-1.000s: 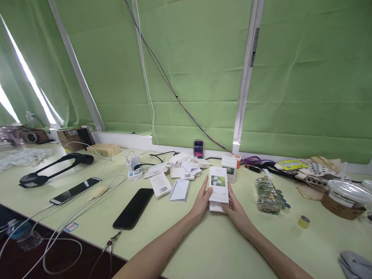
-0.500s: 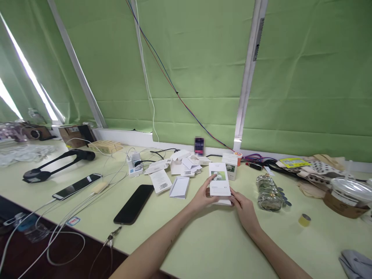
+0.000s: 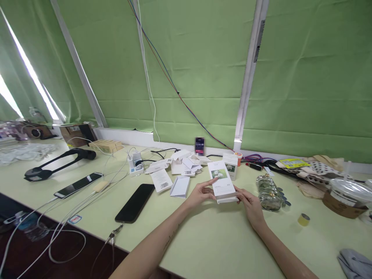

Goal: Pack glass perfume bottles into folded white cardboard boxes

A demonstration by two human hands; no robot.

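Note:
A white carton [image 3: 223, 187] with a flower picture is held between my two hands, its near end low over the table. My left hand [image 3: 202, 193] grips its left side, with a finger on the printed face. At the near right corner, the fingers of my right hand [image 3: 249, 203] pinch the carton's edge. Behind it stands another white box [image 3: 231, 167] with a similar flower picture. Left of my hands lie a flattened white carton [image 3: 161, 181] with a barcode and an opened white piece [image 3: 179, 186], in front of a heap of torn white packaging [image 3: 181, 159].
A black phone [image 3: 135, 203] lies left of my forearm; another phone [image 3: 78, 185] is charging among white cables. To the right are glass jars [image 3: 269, 195], a yellow tape roll [image 3: 303, 219] and a lidded plastic bowl [image 3: 347, 193]. A grey cloth [image 3: 355, 263] lies at the right edge.
The carton has turned, its near end swinging right and its lower end face showing more. My right hand has shifted slightly right with it; my left hand now holds the side lower down.

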